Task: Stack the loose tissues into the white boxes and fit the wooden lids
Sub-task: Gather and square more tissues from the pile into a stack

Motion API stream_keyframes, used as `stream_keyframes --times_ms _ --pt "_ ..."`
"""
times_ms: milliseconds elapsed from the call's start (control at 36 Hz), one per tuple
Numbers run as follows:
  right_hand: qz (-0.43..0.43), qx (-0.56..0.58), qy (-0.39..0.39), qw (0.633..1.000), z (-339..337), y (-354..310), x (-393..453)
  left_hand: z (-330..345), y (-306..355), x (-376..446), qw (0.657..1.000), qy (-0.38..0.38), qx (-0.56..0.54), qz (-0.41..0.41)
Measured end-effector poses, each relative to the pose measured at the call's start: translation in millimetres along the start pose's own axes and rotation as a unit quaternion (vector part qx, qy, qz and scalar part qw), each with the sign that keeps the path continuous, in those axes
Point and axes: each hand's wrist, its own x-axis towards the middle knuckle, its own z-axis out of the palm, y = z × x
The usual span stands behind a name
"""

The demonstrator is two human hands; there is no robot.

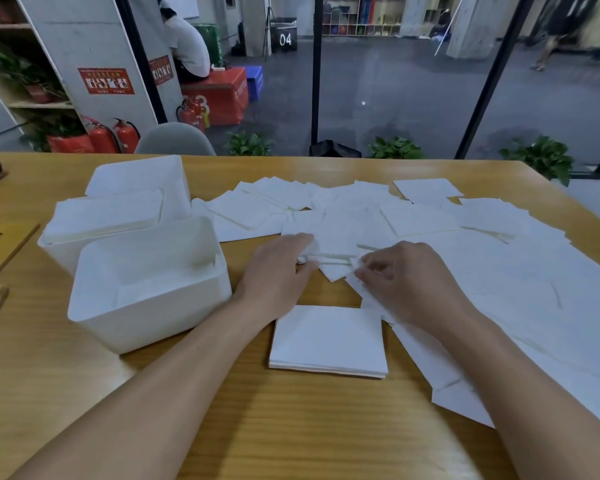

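1. The left hand (278,268) lies flat on the near edge of the loose tissues (378,216), its fingers straight and pressing on a small pile there.
2. The right hand (406,275) sits just to the right of it, with fingers curled and fingertips pinching the edge of a tissue in the same pile.
3. The loose tissues spread over the middle and right of the bench (222,427), reaching its far side.
4. A squared stack of tissues (328,341) lies near the person, between the two forearms.
5. Three white boxes (146,289) stand on the left: the nearest holds a few tissues at its bottom, the middle box (101,216) is filled to the top, and the far box (139,174) stands behind it.
6. Wooden lids (0,251) lie at the bench's left edge, partly out of view.
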Motion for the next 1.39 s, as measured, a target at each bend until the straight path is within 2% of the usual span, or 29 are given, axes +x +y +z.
stream_keyframes --times_ms 139,306,472,722,806,917,1083,1167,1278,1333,1389 --pt "0.003 0.036 0.02 0.999 2.8 -4.2 -2.0 -5.8 -8.6 -3.4 0.996 0.047 0.079 0.012" --pt "0.025 0.093 0.026 0.995 6.6 0.1 -3.0 -9.1 -11.3 -4.7 0.999 0.049 0.0 -0.009" --pt "0.015 0.122 0.028 0.992 15.1 -11.4 7.3 -7.7 -13.4 -3.4 0.999 0.048 -0.008 -0.003" --pt "0.06 0.222 0.072 0.971 19.2 -22.4 14.7 -8.2 -13.4 -5.3 0.999 0.044 -0.018 0.004" --pt "0.029 0.291 0.092 0.952 6.2 -24.0 10.0 -10.8 -10.9 -5.9 0.996 0.067 -0.063 0.001" --pt "-0.048 0.319 0.121 0.939 -8.6 -22.2 -1.2 -13.2 -10.3 -9.0 0.992 0.068 -0.107 0.011" --pt "-0.094 0.393 0.095 0.91 -12.9 -20.7 -8.4 -10.6 -7.4 -12.1 0.973 0.013 -0.231 -0.014" --pt "-0.08 0.406 0.088 0.906 -16.1 -21.9 -8.7 -14.0 -5.8 -12.8 0.963 0.051 -0.262 0.033" --pt "-0.012 0.417 0.038 0.908 -27.1 -22.7 -9.8 -24.6 -2.6 -15.5 0.953 0.098 -0.277 0.075" --pt "0.01 0.415 -0.001 0.91 -34.3 -25.7 -12.0 -31.7 -0.3 -17.9 0.95 0.067 -0.289 0.097" --pt "-0.002 0.398 -0.043 0.916 -38.5 -27.8 -15.1 -37.6 2.9 -20.2 0.947 0.015 -0.302 0.112"
